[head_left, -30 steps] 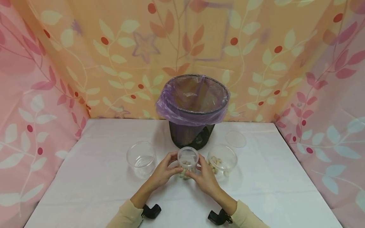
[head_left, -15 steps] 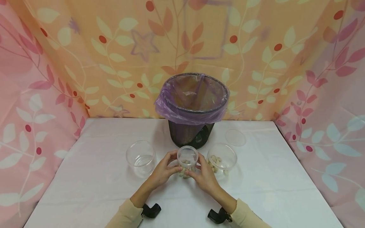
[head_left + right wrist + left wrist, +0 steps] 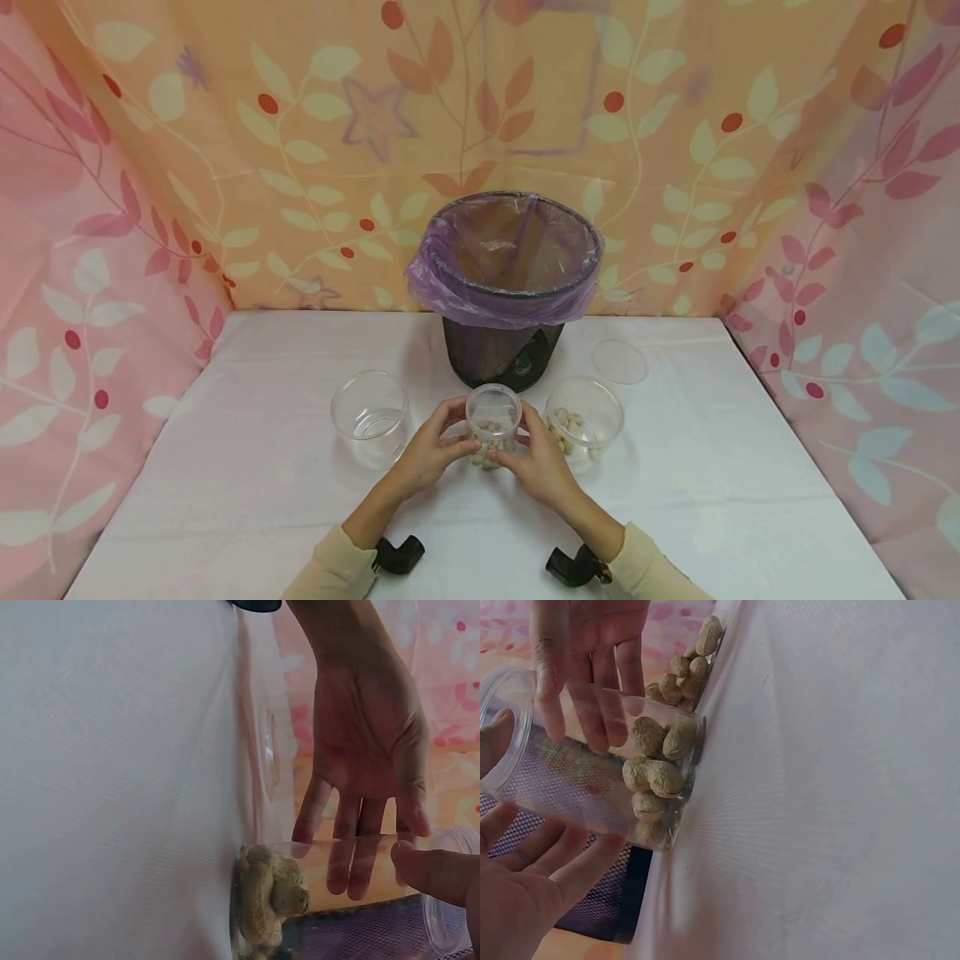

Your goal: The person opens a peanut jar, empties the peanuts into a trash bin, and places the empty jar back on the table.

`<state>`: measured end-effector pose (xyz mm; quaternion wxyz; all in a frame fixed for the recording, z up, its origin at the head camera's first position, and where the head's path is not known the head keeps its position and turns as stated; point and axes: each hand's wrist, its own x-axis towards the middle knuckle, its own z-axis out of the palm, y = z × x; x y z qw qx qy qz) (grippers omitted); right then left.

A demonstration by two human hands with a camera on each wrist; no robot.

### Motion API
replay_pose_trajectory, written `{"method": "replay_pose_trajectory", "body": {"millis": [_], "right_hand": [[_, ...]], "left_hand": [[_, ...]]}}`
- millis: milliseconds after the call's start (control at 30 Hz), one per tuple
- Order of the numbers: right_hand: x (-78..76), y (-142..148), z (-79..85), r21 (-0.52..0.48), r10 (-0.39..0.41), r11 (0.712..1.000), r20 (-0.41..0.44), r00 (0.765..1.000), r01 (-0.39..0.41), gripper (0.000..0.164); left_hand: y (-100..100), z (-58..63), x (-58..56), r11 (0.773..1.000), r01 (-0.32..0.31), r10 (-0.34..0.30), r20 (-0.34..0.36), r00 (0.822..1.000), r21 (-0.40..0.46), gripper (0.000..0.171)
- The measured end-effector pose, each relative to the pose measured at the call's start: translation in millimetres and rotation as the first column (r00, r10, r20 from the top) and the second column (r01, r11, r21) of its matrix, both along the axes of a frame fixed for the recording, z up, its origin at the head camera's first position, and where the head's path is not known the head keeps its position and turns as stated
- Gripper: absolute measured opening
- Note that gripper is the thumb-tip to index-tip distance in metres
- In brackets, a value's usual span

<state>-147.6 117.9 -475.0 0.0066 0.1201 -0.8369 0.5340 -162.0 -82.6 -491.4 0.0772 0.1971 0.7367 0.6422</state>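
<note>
A clear plastic jar (image 3: 493,407) stands upright on the white table, with several unshelled peanuts (image 3: 654,776) at its bottom. From the left side, my left hand (image 3: 429,452) holds it, the thumb in front and the fingers along the wall. My right hand (image 3: 542,467) holds the opposite side, also with the thumb at the front. To the right sits a wide clear tub (image 3: 600,417) with more peanuts (image 3: 564,429) in it. Another clear tub (image 3: 371,408), on the left, shows no peanuts. The right wrist view also has peanuts (image 3: 259,900) against the jar's base.
Behind the jar stands a black mesh bin (image 3: 480,350) lined with a purple bag (image 3: 495,308). A thin clear round lid (image 3: 619,362) lies at the back right. Patterned cloth (image 3: 337,167) hangs round the back and sides of the white table (image 3: 247,500).
Both hands and the jar stay in place. Only the head view has shifted very slightly.
</note>
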Motion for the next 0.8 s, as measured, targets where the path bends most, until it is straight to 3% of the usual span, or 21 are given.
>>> {"method": "replay_pose_trajectory", "body": {"millis": [333, 600, 800], "right_hand": [[1.8, -0.7, 7.7, 0.004, -0.002, 1.0, -0.002, 1.0, 0.002, 0.076], [6.8, -0.7, 22.9, 0.027, -0.001, 1.0, -0.038, 0.999, 0.002, 0.075], [9.9, -0.4, 36.6, 0.028, -0.009, 1.0, -0.063, 0.998, 0.01, 0.075]], "left_hand": [[-0.9, 8.4, 3.6, 1.0, -0.016, 0.016, 0.002, 1.0, 0.001, 0.068], [-0.2, 24.7, 8.7, 0.998, -0.058, 0.058, -0.012, 0.998, -0.027, 0.066], [0.7, 37.9, 14.3, 0.995, -0.091, 0.088, -0.063, 0.994, -0.048, 0.064]]}}
